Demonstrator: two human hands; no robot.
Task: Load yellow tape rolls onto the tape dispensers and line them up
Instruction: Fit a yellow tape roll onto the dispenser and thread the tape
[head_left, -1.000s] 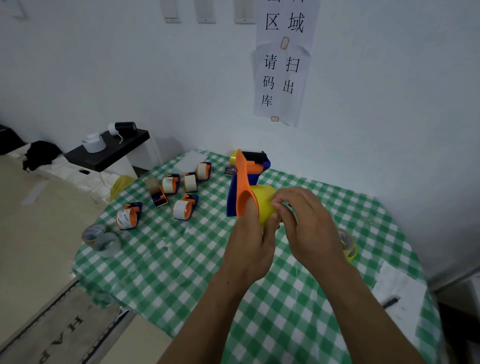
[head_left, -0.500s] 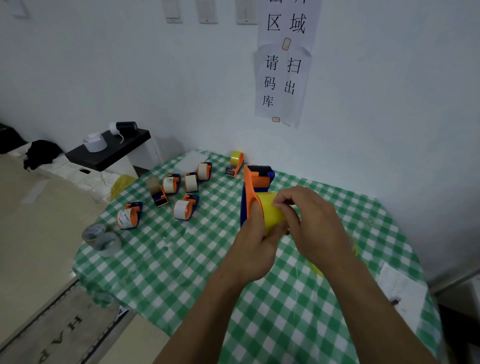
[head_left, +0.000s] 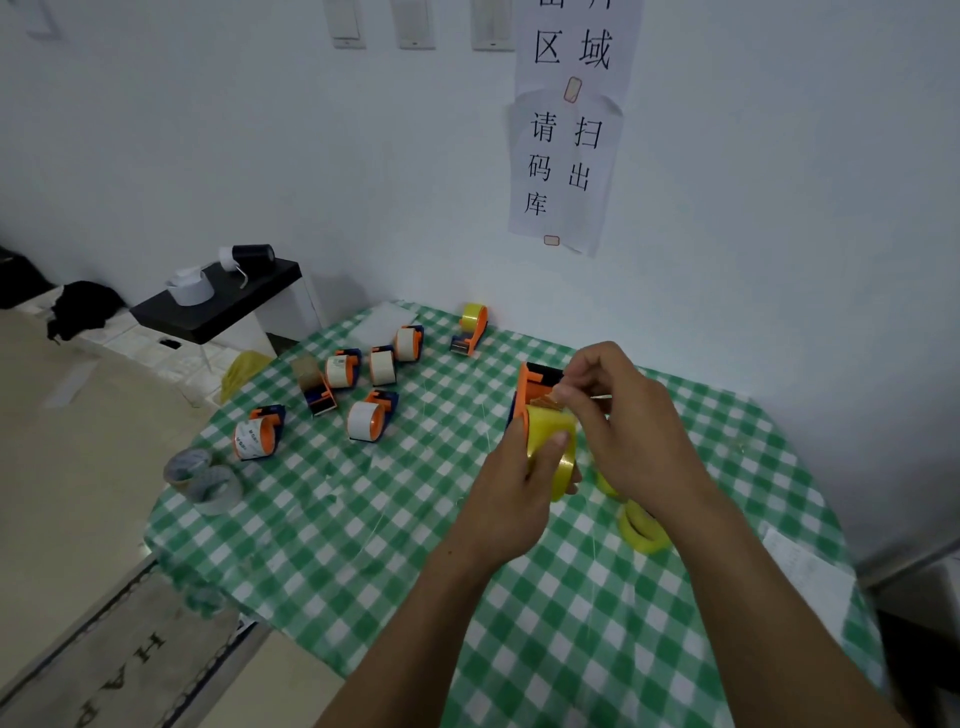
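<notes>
- A left hand grips a yellow tape roll – thumb laid across its outer band, fingers curled behind.
- The roll sits on an orange dispenser, held just above a green checked surface.
- The right hand has fingertips closed together, pinching the tape end at the dispenser's top.
- Loose yellow rolls lie on the surface under the right forearm.
- A second dispenser with yellow tape stands near the far edge.
- White-tape dispensers are grouped to the left – clear tape rolls lie at the left edge.
</notes>
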